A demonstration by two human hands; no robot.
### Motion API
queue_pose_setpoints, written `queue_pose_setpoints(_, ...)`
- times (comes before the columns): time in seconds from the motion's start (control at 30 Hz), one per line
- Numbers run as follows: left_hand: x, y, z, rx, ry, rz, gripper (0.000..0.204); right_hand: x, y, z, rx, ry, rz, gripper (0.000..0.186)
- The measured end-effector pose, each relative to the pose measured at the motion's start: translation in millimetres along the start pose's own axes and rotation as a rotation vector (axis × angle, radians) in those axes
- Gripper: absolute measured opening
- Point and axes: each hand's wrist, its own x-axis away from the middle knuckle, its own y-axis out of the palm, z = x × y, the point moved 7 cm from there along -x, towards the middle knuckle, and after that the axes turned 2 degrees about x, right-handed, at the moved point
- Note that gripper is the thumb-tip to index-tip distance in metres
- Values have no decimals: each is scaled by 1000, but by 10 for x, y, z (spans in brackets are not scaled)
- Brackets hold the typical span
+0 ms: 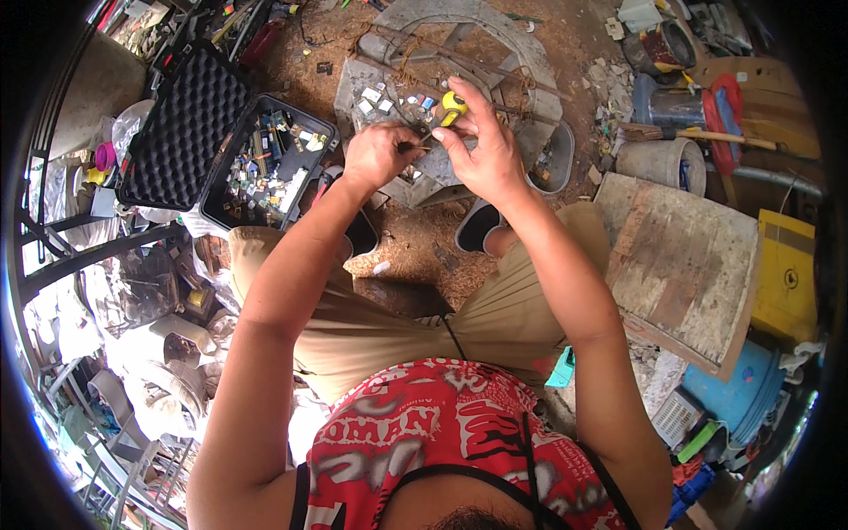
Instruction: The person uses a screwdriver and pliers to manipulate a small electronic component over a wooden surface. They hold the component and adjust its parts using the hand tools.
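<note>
My right hand [486, 150] grips a screwdriver [453, 108] with a yellow and dark handle, thumb and fingers around it. Its shaft slants down toward my left hand [378, 157]. That hand is closed, pinching a small dark piece [407, 147] near the screwdriver's tip; the fingers hide most of the piece, so its kind is unclear. Both hands are over a grey stone-like slab [352, 87], on which small pale and blue pieces [375, 99] lie scattered. To the left, an open black case [329, 132] with a foam-lined lid [181, 132] holds many small electronic-looking parts.
A grey oval tub [560, 159] stands right of the slab. Further right are a worn wooden board [680, 265], a white bucket [662, 165], a yellow panel [784, 274] and a blue bucket [738, 389]. Clutter fills the left side. My shoes [480, 226] rest before the slab.
</note>
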Motion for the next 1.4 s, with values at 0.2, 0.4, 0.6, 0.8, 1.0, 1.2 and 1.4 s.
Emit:
queue_pose_setpoints(0.2,-2,-42,23,32,-1,52,23,-22,-2,49,-41,-50,49,63)
queue_pose_setpoints(0.4,37,-68,23,95,-18,98,26,-79,4,12,-5,-5,7,64)
queue_pose_setpoints(0.6,35,-16,-54,154,-75,122,26,-84,4,-37,130,-61,-52,77)
queue_pose_setpoints(0.8,45,32,-104,183,-61,132,27,60,-653,347,320,328,26,88)
queue_pose_setpoints(1.0,65,34,-82,198,-9,160,29,629,-405,1179,842,632,-476,81)
queue_pose_setpoints(1.2,70,12,-46,189,22,185,29,459,-505,1162,723,722,-330,68)
queue_pose_setpoints(1.4,83,39,-73,237,29,196,27,-31,-1136,-733,317,-54,37,72)
